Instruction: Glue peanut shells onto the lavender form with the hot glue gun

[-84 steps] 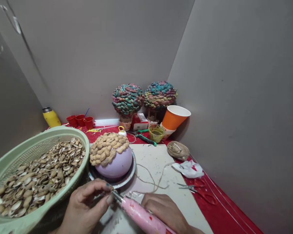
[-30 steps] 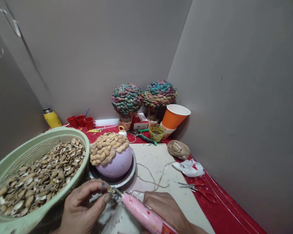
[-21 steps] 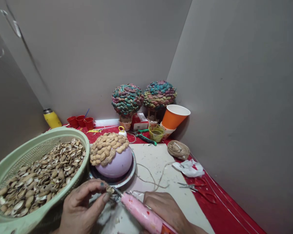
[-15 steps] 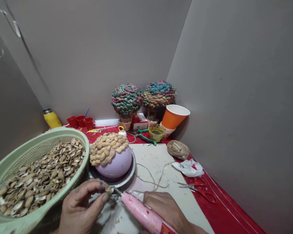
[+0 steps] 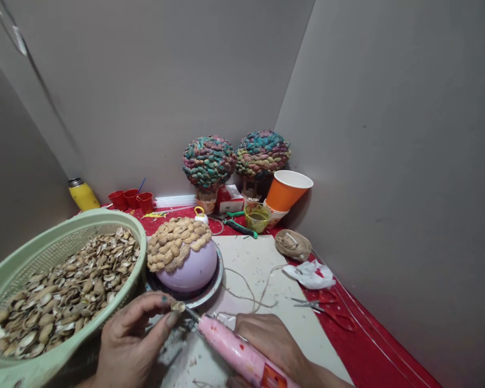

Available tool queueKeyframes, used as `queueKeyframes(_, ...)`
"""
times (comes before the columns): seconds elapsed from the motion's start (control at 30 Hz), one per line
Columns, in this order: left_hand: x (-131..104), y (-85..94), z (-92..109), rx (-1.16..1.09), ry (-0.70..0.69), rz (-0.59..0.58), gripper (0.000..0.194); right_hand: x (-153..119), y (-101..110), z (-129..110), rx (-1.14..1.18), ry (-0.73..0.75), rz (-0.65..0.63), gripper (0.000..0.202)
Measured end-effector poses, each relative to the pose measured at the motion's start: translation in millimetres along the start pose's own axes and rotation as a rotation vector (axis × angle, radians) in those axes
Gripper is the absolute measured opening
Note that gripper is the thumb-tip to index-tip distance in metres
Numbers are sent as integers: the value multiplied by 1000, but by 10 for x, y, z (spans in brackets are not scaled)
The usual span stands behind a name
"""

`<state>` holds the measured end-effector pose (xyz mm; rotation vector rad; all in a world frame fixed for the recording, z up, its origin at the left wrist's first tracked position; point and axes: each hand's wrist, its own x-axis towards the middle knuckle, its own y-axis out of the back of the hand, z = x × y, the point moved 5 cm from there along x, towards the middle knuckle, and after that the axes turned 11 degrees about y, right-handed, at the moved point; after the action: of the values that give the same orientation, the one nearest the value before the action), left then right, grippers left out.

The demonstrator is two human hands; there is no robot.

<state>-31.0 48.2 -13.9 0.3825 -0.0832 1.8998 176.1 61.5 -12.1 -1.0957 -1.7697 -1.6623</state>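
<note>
Between thumb and forefinger, my left hand (image 5: 135,337) pinches a peanut shell half (image 5: 178,306), its hollow side showing. My right hand (image 5: 269,342) grips a pink hot glue gun (image 5: 234,347), whose metal nozzle points left, right by the shell. Whether the nozzle touches it I cannot tell. Just beyond both hands a lilac balloon (image 5: 194,269) sits in a round metal dish (image 5: 216,291). Peanut shells (image 5: 178,242) cover its top and left side. At left, a green colander (image 5: 139,258) holds many loose peanut shells (image 5: 84,285).
Twine (image 5: 293,244), a crumpled tissue (image 5: 309,275) and red-handled scissors (image 5: 327,310) lie at right. Pliers (image 5: 240,228), a yellowish cup (image 5: 256,217), an orange paper cup (image 5: 286,191), red cups (image 5: 131,199) and two colourful shell-covered balls (image 5: 210,161) stand at the back. A yellow bottle (image 5: 83,195) leans at far left.
The view has shifted slightly. The nozzle and the shell half stay close together, with the shell now tilted a little differently in my left hand.
</note>
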Motion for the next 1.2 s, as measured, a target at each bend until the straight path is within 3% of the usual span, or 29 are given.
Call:
queueKeyframes(0.37, -3, 4, 3, 21, -17, -1, 24, -68, -64, 22, -4, 7, -26, 50)
queueKeyframes(0.53, -3, -17, -27, 76, -34, -12, 19, -18, -24, 11, -19, 16, 25, 52)
queueKeyframes(0.87, -15, -76, 56, 244, -229, -90, 17, -30, -36, 11, 2, 1, 7, 50)
queueKeyframes(1.2, -23, -78, 65, 266, -234, -90, 20, -50, -37, 13, 17, 14, 6, 49)
